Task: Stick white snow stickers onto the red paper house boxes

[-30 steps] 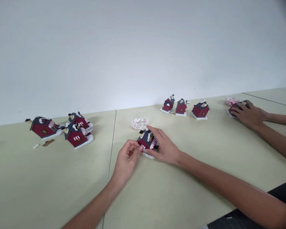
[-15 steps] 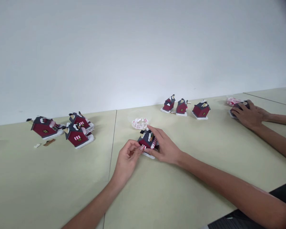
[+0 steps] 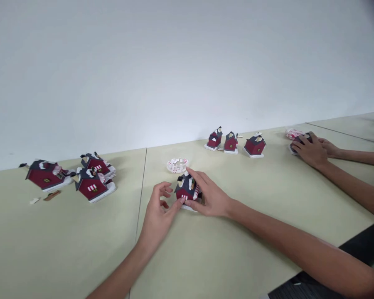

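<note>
Holding the small red house (image 3: 182, 192) upright on the worktop (image 3: 243, 241), at the centre of the clock face, with twelve toward the wall (image 3: 162, 83). Clamping it with the right hand (image 3: 214, 198) from three o'clock: grip closed on the house, with forefinger up along the roof and thumb low on the front. Touching the front with the left hand (image 3: 159, 209) from eight o'clock, by thumb tip only, at the striped piece (image 3: 185, 197) and right beside the right thumb. Left grip apart, with fingers bent in the air, off the house. Cannot tell how firmly the thumb presses.

Noting near eleven o'clock, just past the roof, a clear container (image 3: 177, 165) of white and red-striped bits; cannot tell whether dish or bag. Counting three houses in a cluster (image 3: 87, 189) at nine o'clock, well apart, across a seam (image 3: 142, 187). Finding beside the cluster a brown piece (image 3: 52, 195) and a white piece (image 3: 34, 201), both loose. Counting three more houses in a row (image 3: 231, 143) near the wall, from one to two o'clock. Seeing close to three o'clock another person's hands (image 3: 311, 153) over a dark-roofed house (image 3: 304, 136), beside a pink-and-white bundle (image 3: 293, 133).
</note>
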A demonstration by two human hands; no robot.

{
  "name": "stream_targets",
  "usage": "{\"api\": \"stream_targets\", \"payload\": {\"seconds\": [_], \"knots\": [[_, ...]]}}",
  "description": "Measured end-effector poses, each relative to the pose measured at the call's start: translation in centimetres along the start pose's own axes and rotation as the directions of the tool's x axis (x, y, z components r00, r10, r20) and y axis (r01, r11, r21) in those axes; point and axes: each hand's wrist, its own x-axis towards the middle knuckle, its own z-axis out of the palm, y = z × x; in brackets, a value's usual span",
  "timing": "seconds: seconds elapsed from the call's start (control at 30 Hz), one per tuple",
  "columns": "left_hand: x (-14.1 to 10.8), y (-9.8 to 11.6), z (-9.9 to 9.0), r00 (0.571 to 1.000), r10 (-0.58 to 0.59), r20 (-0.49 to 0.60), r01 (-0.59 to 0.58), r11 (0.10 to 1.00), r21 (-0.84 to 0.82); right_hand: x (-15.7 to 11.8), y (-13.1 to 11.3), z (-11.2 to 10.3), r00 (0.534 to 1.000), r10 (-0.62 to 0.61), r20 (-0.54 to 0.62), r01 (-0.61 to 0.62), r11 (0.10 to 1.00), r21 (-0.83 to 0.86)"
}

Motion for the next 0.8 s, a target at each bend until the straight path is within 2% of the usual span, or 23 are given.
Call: {"api": "stream_targets", "payload": {"seconds": [0.1, 0.17, 0.23, 0.37, 0.43, 0.57, 0.67, 0.73, 0.8], "knots": [[0.2, -0.1, -0.8, 0.971, 0.211, 0.108, -0.226, 0.962, 0.151, -0.1, 0.4, -0.1, 0.995, -0.079, 0.060, 0.076, 0.996, 0.056], [0.2, 0.1, -1.4, 0.920, 0.319, 0.227, -0.361, 0.916, 0.177, -0.2, 0.7, -0.1, 0.984, -0.153, 0.088, 0.144, 0.985, 0.099], [0.1, 0.4, -1.7, 0.875, 0.363, 0.319, -0.431, 0.885, 0.177, -0.2, 0.9, 0.1, 0.967, -0.235, 0.094, 0.223, 0.966, 0.129], [-0.1, 1.0, -1.8, 0.827, 0.382, 0.412, -0.483, 0.858, 0.173, -0.3, 0.9, 0.8, 0.942, -0.314, 0.116, 0.301, 0.947, 0.115], [-0.2, 1.2, -1.7, 0.828, 0.377, 0.415, -0.481, 0.858, 0.179, -0.3, 0.7, 1.0, 0.941, -0.317, 0.120, 0.308, 0.947, 0.091], [-0.1, 1.7, -1.5, 0.859, 0.348, 0.376, -0.444, 0.872, 0.207, -0.2, 0.4, 0.7, 0.941, -0.321, 0.105, 0.322, 0.947, 0.013], [-0.2, 2.2, -2.4, 0.895, 0.315, 0.317, -0.402, 0.877, 0.265, -0.1, 1.6, -0.6, 0.977, -0.210, 0.030, 0.211, 0.977, -0.035], [-0.5, 2.6, -4.1, 0.923, 0.300, 0.241, -0.367, 0.873, 0.321, 0.2, 3.6, -2.0, 0.995, -0.029, -0.093, 0.020, 0.995, -0.094], [-1.2, 2.8, -6.9, 0.952, 0.287, 0.106, -0.306, 0.870, 0.387, 0.7, 6.6, -3.5, 0.958, 0.178, -0.225, -0.225, 0.953, -0.203]]}}
